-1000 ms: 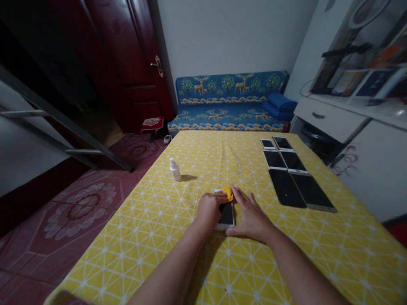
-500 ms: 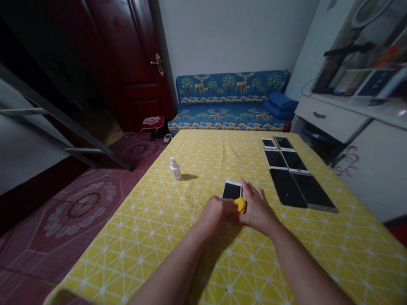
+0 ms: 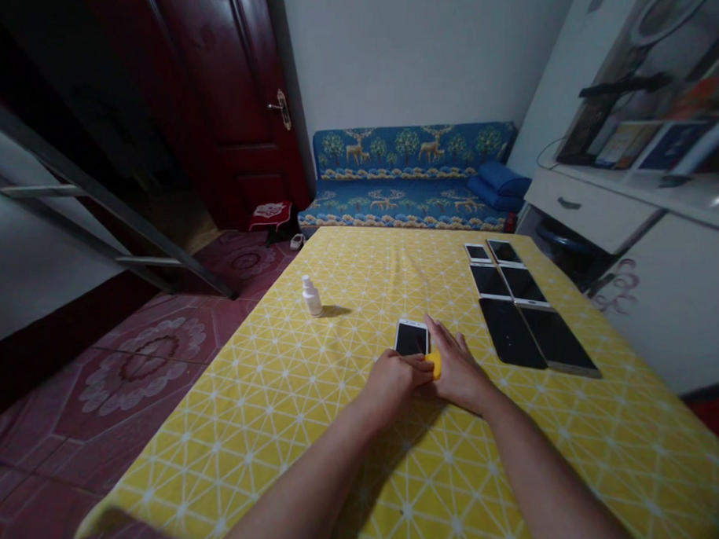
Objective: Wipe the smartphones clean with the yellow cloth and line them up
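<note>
A white smartphone with a dark screen lies flat on the table, its lower part hidden by my hands. My left hand is closed on a yellow cloth and presses it against the lower part of the screen. Along the phone's right edge, my right hand holds it steady, fingers pointing forward; its thumb is mostly hidden behind the cloth and left hand. A white spray bottle stands upright to the left of the phone.
Several phones and tablets lie in two columns at the right, among them a black tablet. A yellow patterned tablecloth covers the table. Beyond it are a blue sofa and, at right, a white cabinet. A metal ladder leans at left.
My left hand has slid slightly to the right with the yellow cloth, across the lower part of the phone. The right hand stays at the phone's edge. The view has shifted a little.
</note>
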{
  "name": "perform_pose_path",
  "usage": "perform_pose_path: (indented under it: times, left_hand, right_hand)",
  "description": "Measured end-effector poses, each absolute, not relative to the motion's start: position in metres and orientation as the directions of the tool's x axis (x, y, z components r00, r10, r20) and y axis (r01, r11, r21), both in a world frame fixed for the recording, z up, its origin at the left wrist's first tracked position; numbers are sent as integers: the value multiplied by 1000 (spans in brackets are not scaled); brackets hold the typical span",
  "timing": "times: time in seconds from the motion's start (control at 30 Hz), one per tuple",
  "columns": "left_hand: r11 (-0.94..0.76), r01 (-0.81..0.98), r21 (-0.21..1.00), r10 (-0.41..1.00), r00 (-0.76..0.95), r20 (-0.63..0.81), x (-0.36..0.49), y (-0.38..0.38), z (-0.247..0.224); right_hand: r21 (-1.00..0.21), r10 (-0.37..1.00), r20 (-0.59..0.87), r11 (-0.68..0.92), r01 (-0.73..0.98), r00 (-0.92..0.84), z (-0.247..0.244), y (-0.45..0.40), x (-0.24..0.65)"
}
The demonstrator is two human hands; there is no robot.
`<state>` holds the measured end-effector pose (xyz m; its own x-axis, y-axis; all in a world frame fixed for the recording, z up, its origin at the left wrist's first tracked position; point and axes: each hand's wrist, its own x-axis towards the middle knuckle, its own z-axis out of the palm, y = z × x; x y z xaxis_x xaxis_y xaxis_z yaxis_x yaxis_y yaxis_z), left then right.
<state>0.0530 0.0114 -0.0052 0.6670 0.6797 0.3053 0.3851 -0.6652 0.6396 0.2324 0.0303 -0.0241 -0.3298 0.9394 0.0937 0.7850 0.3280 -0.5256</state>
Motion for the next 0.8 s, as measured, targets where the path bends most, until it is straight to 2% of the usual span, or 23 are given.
perform_pose_path:
  times: [0.13, 0.37, 0.53, 0.8]
  left_hand:
    - [-645, 434, 629, 707, 652, 275, 55, 14, -8]
    - [-571, 553, 607, 805, 521, 283, 41, 28, -10]
    - [-565, 578, 589, 819, 477, 318, 34, 37, -9]
    - [-456, 593, 664, 888, 347, 301, 24, 43, -13]
  right_hand:
    - [-534, 933, 103, 345, 772, -346, -23, 29, 232]
    - [-567, 920, 100, 365, 738, -378, -17, 21, 228]
    - [-559, 897, 94, 407, 723, -432, -20, 19, 227]
    - [-516, 888, 83, 427, 743, -452, -17, 16, 223]
